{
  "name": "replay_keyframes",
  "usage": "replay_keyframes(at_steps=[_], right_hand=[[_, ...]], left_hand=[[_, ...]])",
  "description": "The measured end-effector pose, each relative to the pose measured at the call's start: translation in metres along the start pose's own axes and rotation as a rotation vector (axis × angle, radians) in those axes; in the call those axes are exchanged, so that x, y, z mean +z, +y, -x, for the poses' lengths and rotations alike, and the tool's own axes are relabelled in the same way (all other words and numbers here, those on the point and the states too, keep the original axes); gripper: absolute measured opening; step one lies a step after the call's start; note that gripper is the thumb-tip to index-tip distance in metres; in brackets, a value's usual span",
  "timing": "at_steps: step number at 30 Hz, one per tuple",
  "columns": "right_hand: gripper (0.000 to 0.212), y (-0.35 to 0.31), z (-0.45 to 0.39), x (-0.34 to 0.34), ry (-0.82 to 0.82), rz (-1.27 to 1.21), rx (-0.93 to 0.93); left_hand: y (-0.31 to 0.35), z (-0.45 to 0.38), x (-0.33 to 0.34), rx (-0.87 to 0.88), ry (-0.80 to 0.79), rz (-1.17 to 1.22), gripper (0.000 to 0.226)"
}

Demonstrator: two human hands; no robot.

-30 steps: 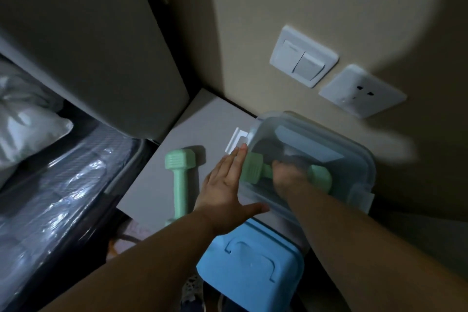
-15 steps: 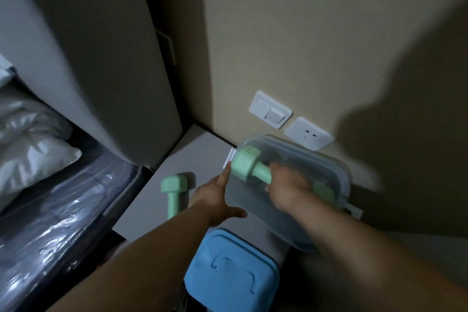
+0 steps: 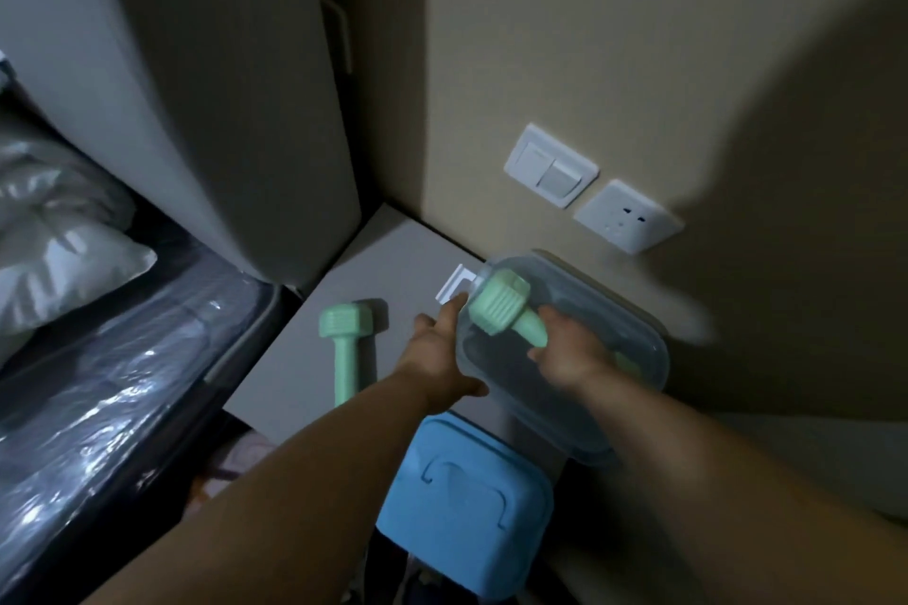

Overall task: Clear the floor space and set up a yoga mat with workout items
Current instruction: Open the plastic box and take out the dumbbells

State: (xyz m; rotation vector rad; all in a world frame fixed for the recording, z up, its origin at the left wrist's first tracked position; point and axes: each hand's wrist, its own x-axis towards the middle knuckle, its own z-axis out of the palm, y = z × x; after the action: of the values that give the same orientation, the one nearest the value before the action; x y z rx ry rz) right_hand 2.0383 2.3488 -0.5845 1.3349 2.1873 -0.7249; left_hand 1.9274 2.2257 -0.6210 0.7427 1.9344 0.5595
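The right hand [image 3: 565, 354] has its grip curled round the handle of a green dumbbell [image 3: 506, 310] raised above the clear box [image 3: 638, 359], which the flat, open left hand [image 3: 442, 349] steadies; lifting straight up should avoid dragging the box off the worktop [image 3: 393, 255]

Single head-worn view is looking forward and steeply down, close over the grey cabinet top [image 3: 393, 255] at its back corner against the wall [image 3: 638, 64], both forearms entering from the bottom edge.
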Motion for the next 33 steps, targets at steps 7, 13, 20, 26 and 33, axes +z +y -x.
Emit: replay_keyframes(at_steps=[7,13,20,26,33], right_hand=[[0.03,0.022,0.012,-0.021,0.076,-0.128,-0.014],[0.03,0.003,0.021,-0.059,0.143,-0.091,-0.084],[0.019,-0.053,0.028,-0.063,0.143,-0.044,-0.211],[0.031,-0.115,0.017,-0.015,0.051,-0.114,-0.239],[0.044,-0.144,-0.036,0.095,-0.056,-0.197,-0.042]], left_hand=[[0.022,-0.009,0.019,0.02,-0.013,-0.03,0.117],[0.037,-0.01,0.026,0.064,0.006,-0.101,0.116],[0.003,0.008,-0.001,-0.048,0.085,-0.213,0.097],[-0.073,0.039,-0.052,-0.329,0.163,-0.303,0.068],[-0.139,0.017,-0.04,-0.374,0.1,-0.189,0.069]])
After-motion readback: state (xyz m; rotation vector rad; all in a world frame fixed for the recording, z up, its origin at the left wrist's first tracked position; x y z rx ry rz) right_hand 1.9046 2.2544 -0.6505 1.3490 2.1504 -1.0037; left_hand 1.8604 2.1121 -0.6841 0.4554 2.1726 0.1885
